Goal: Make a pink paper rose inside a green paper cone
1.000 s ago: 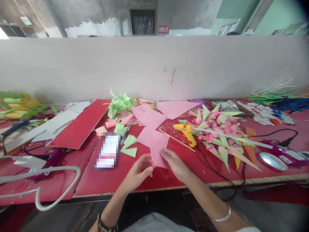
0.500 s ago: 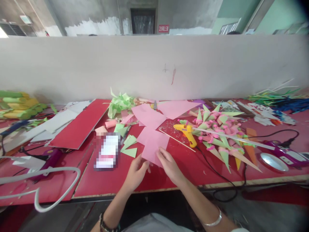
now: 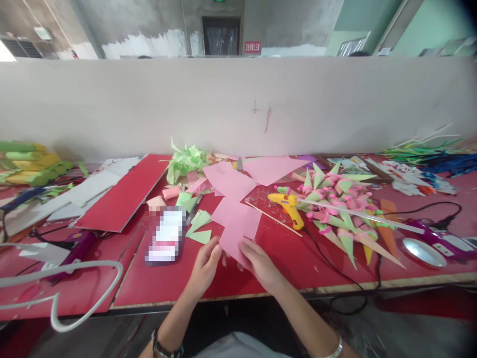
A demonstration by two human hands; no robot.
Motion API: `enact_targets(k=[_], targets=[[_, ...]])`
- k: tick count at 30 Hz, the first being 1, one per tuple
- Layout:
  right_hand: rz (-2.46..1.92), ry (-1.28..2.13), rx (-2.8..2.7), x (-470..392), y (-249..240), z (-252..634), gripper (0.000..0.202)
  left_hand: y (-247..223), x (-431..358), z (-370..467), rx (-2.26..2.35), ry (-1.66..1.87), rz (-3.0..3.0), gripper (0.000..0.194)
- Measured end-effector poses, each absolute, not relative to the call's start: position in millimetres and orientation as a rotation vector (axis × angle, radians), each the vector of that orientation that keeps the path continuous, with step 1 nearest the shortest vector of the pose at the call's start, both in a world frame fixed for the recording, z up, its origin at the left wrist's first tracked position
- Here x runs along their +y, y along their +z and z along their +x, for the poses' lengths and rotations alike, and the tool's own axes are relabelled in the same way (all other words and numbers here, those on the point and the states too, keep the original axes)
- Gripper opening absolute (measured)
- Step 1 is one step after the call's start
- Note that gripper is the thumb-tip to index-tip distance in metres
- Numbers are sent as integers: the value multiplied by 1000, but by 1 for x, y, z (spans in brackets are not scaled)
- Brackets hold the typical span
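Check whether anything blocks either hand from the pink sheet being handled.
Nothing visible does. The right hand holds the pink sheet at its right side, and the left hand is right at its left edge. The yellow glue gun lies off to the right, out of the way.

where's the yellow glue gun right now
In the head view, the yellow glue gun lies right of centre on the red tabletop, beyond the right hand and just left of the cone pile.

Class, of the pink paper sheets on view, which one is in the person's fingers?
The curved, frontmost pink paper sheet, between the left hand and right hand. The other pink paper sheets lie beyond it, untouched.
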State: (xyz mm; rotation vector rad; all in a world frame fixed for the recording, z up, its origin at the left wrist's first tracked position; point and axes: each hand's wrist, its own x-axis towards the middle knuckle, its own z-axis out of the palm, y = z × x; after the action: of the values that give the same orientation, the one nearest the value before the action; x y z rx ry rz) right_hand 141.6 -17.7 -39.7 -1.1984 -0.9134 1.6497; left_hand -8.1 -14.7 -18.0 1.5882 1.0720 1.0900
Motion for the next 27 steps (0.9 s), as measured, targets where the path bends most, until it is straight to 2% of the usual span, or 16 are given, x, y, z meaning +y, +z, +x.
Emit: enact_targets(k=[4,13,19,22,23,27], targets=[[-907,1800,-875,-19,-39,134,25,-21,-13,-9,996,1154,1536,27],[-714,1937,-867,-22,-27,131,25,-15,-14,-8,1042,1091,1551,19],[-1141,1500,-1194,-21,-27,131,28,-7,-19,-7,1246,1088,1724,23],[-1182,1280,-1396,-21,-25,131,27,-6,-19,-7,1326,993,1763,24],[-1184,1187,-1445,-23,-24,131,30,-6,-20,-7,1390,960,1798,23],[-1210,932,-1631,-31,-18,131,66,-7,-21,-9,1704,687,2180,17]])
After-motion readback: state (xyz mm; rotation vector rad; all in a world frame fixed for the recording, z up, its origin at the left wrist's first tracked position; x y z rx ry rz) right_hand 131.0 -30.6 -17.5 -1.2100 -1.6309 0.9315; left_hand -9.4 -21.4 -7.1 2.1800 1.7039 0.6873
